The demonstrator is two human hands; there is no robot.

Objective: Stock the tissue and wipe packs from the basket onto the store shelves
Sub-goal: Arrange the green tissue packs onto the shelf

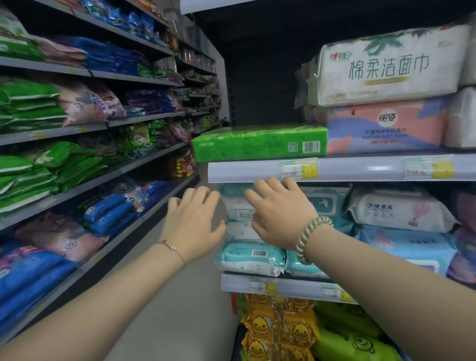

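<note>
Shelves line a narrow aisle. Under the green pack (259, 142), a wipe stack (243, 223) sits at the shelf end. Left hand (194, 226) is beside its outer face, right hand (280, 216) against its front, both with fingers spread and gripping nothing. Best to press evenly from both sides, squaring the packs behind the price rail (348, 170). No basket is in view.

The person's arms are bare, with no sleeves. The left hand (193, 226) has a thin chain bracelet (171, 248) at its wrist. The right hand (280, 216) has a chunky pale bead bracelet (311, 236).
</note>
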